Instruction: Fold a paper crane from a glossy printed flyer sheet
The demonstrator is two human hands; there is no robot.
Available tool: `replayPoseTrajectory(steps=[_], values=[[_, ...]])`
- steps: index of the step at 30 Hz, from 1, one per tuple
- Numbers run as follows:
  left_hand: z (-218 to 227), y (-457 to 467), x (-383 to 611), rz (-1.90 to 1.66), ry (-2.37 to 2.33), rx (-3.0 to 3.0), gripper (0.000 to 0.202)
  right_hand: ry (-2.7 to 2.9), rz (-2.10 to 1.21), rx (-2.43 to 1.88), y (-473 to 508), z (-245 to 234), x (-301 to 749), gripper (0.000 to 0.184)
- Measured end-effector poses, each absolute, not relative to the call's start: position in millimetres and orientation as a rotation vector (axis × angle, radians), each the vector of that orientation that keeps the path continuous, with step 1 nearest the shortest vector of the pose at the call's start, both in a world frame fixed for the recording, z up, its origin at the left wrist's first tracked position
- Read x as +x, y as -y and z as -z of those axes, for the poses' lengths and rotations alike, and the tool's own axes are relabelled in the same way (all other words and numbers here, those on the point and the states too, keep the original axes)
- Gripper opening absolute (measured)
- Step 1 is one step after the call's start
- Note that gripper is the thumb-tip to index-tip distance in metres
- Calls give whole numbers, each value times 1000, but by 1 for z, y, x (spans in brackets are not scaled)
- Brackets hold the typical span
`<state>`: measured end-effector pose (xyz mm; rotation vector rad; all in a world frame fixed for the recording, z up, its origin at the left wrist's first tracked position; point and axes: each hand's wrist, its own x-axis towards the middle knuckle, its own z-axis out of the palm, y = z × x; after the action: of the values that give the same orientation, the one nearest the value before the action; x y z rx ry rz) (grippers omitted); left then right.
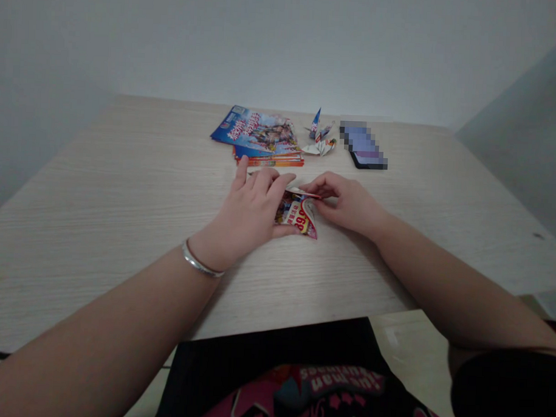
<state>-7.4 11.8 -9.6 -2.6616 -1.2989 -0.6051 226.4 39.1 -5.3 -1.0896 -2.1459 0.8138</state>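
The left forearm (114, 324) slants in over the near edge of the table (90, 214); the left hand (250, 210) is palm down about midway to the far edge, fingers spread and bent, thumb stretched rightward. The right forearm (426, 268) crosses nearer the right-hand near corner, and the right hand (344, 198) pinches, thumb toward fingertips, just beside the left.

Pale wood-grain tabletop (123, 215), backed by plain grey-white wall (284, 44). Toward the far edge, left to right: loose stack of glossy blue-and-orange printed leaflets (257, 132); folded crane of printed paper (324, 135), one blue tip upright; black rectangular phone (364, 146), screen pixelated.
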Motion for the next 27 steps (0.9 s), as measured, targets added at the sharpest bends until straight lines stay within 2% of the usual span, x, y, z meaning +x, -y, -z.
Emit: replayPoseTrajectory(steps=[7,18,22,25,27], values=[[1,-13,-8,499,1216,-2740,78,2227,-718,-1191,-39,4,224,24],[-3,-13,-6,414,1186,-2744,80,2267,-588,-1271,-41,1,213,15],[-1,-10,-4,448,1268,-2753,99,2229,-537,-1347,-41,1,211,5],[1,-11,-6,551,1392,-2692,118,2183,-529,-1377,-42,3,214,10],[3,-14,-10,664,1511,-2648,122,2158,-521,-1396,-42,3,217,12]])
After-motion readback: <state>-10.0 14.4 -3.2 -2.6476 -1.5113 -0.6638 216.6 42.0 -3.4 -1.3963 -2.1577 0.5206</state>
